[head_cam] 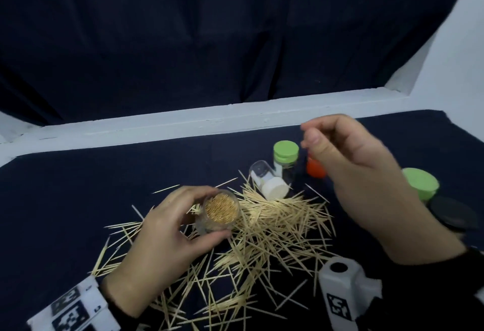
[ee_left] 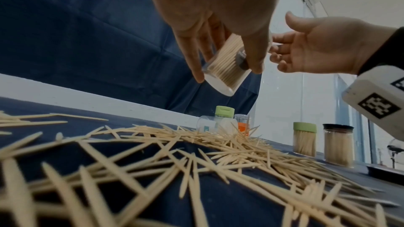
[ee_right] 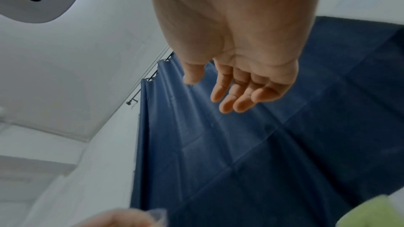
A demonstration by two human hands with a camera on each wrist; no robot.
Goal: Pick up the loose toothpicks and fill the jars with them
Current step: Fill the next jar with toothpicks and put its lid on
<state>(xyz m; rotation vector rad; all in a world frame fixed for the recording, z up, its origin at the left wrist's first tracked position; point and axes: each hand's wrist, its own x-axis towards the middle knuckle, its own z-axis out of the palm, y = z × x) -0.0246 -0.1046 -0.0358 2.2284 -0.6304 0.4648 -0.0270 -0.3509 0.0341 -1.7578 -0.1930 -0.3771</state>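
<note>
Head view: the left hand point(head_cam: 162, 236) grips an open clear jar point(head_cam: 220, 211) above the table point(head_cam: 65, 186), fingers and thumb curled round its wall. The jar looks packed, toothpick tips filling its mouth. Under and around it lies a broad heap of loose toothpicks point(head_cam: 275, 226), so much gathering seems left. The right hand point(head_cam: 358, 168) is raised over the far side of the heap, fingers loosely bent; nothing shows in it. Behind the heap an empty capped jar point(head_cam: 267, 181) lies on its side, a green-capped jar point(head_cam: 285, 155) stands beside it, and an orange jar point(head_cam: 315, 169) is partly hidden by the right hand. At the right edge sit a green lid point(head_cam: 421, 182) and a black lid point(head_cam: 453, 213).

Left wrist view: the held jar is tilted, its base clear of the table, toothpicks packed lengthwise inside. The right hand hangs just beyond it, relaxed and holding nothing. Far right, two capped jars, one green-lidded point(ee_left: 304, 139) and one black-lidded point(ee_left: 338, 144), stand full; these look done. The three small jars behind the heap appear empty and still to be filled.

Right wrist view: the right hand's fingers hang loosely, nothing between them, with blue curtain point(ee_right: 262, 144) behind.
</note>
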